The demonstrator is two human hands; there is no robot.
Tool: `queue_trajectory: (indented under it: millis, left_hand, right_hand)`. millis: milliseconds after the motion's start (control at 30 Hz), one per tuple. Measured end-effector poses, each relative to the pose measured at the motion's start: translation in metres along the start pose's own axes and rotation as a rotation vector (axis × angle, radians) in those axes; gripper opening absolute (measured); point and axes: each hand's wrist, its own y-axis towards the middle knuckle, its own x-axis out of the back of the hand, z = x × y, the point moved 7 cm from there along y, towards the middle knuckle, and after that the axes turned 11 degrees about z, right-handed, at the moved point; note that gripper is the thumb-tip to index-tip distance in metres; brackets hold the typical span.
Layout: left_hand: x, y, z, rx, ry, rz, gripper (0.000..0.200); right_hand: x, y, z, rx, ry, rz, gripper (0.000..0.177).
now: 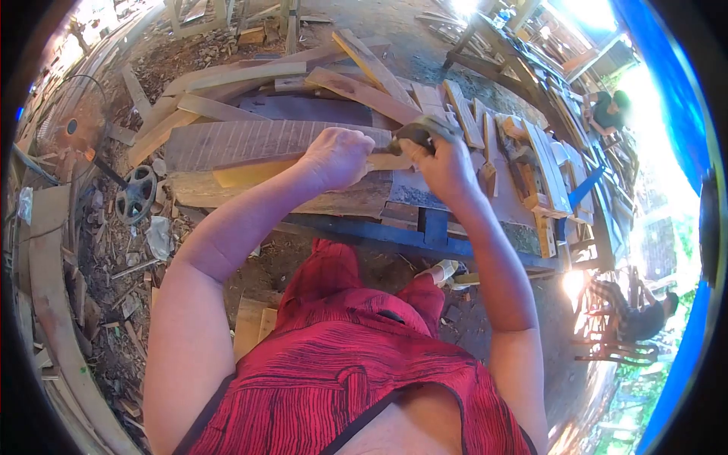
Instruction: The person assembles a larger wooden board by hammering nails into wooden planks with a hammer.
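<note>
My left hand is closed in a fist over the bench, with its grip hidden from view. Just to its right, my right hand is wrapped round a dark, rounded tool, slightly blurred, whose near end reaches toward the left fist. I cannot tell what the left fingers hold. Beneath and left of the left hand lies a dark board marked with many cross lines. A yellowish wood piece shows under that board's near edge, partly covered by my left forearm.
Loose planks are piled across the far side of the bench. Wooden frame pieces lie at its right end. A spoked wheel stands at left among wood scraps. Two people, one person and another person, are at right.
</note>
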Motion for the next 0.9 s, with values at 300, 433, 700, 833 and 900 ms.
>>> queue_trajectory:
  millis: [300,433,700,833,900]
  left_hand:
    - [0.000,0.001,0.002,0.020,-0.005,0.027,0.028]
    - [-0.003,0.005,0.001,0.002,0.010,0.009,0.028]
    - [-0.002,0.002,0.002,0.009,0.004,0.018,0.028]
    - [0.001,0.000,0.000,-0.026,-0.004,-0.022,0.025]
    - [0.001,-0.003,-0.003,-0.033,-0.002,-0.020,0.025]
  right_hand:
    - [0.032,0.002,0.034,0.192,0.131,-0.114,0.030]
    - [0.010,0.012,0.016,-0.075,-0.146,0.210,0.029]
    - [0.014,0.009,0.018,-0.029,0.059,0.074,0.027]
    - [0.014,0.001,0.020,-0.028,-0.148,0.190,0.025]
    - [0.024,-0.012,0.014,0.013,-0.066,0.093,0.025]
